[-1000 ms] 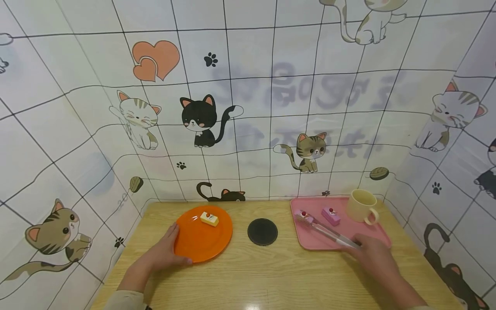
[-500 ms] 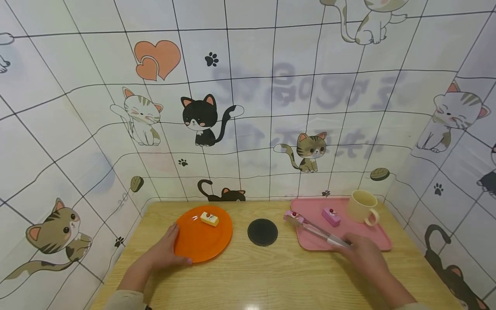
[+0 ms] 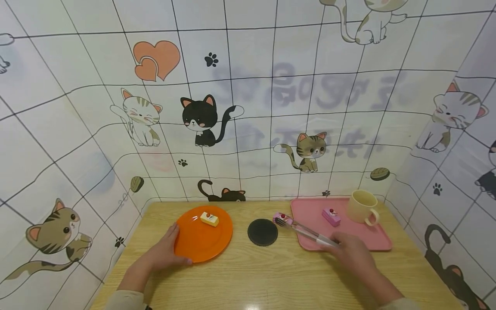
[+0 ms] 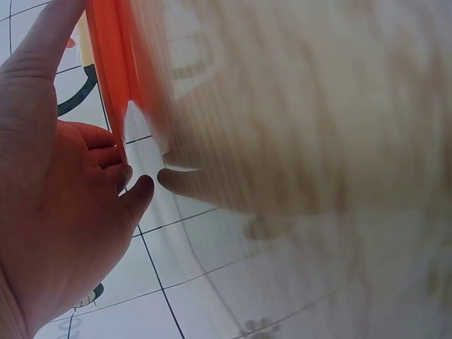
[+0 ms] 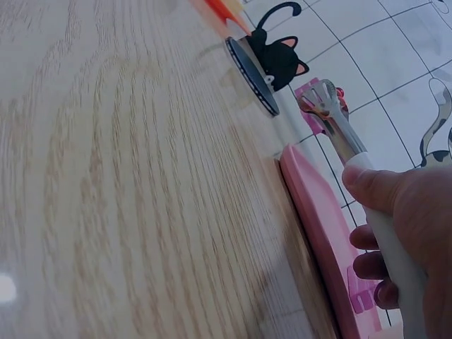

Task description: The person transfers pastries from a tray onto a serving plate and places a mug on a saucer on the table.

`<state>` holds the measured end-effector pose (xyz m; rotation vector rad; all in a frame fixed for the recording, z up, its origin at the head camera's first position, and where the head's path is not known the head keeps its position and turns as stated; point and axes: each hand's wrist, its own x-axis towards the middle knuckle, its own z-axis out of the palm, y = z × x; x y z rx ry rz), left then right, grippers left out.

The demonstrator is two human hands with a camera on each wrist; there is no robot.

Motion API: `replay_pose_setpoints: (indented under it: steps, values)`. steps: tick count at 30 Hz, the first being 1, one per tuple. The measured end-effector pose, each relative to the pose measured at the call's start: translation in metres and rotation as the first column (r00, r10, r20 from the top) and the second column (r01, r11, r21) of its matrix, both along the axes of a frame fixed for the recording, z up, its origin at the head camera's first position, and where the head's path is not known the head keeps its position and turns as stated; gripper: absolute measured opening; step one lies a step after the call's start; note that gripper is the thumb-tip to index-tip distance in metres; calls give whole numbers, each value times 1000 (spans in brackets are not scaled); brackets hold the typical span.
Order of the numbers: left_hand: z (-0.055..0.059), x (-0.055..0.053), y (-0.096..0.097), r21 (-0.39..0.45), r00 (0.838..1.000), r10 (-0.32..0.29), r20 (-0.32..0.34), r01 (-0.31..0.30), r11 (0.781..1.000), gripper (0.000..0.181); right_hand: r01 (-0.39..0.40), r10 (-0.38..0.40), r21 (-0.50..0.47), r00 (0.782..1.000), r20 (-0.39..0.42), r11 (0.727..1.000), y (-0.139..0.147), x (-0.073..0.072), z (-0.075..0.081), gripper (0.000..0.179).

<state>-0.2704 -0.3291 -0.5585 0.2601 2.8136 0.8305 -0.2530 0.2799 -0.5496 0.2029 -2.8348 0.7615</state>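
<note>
My left hand [image 3: 164,250] holds the rim of the orange plate [image 3: 203,247], fingers along its left edge and thumb at its near edge. A small yellow toy cake [image 3: 209,219] with a red topping sits on that plate. On the right, my right hand [image 3: 353,254] grips a pair of tongs [image 3: 308,234] by the white handle [image 5: 388,247]. The tongs' metal tips pinch a pink toy cake [image 5: 308,113] with a red topping. That cake hangs between the black round coaster [image 3: 262,232] and the pink tray [image 3: 372,241], beyond the tray's left edge.
A second pink toy cake [image 3: 331,217] lies on the tray, beside a cream mug [image 3: 361,209] at the tray's far right. The wooden table [image 3: 248,275] is walled at the back and sides by sheets printed with cats.
My right hand has moved left with the tongs, carrying the pink cake from over the tray to beside the coaster. The left hand and the plate have stayed put.
</note>
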Motion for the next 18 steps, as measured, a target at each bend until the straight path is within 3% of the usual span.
replay_pose_setpoints:
  steps: [10,18]
  values:
    - [-1,-1,0,-8,1000,-2,-3,2,1000,145,-40,40,-2,999,-29,999,-14,-4,1,28]
    - [-1,-1,0,-11,1000,1,-4,-1,1000,145,-49,50,-42,999,14,998,-31,-11,5,33]
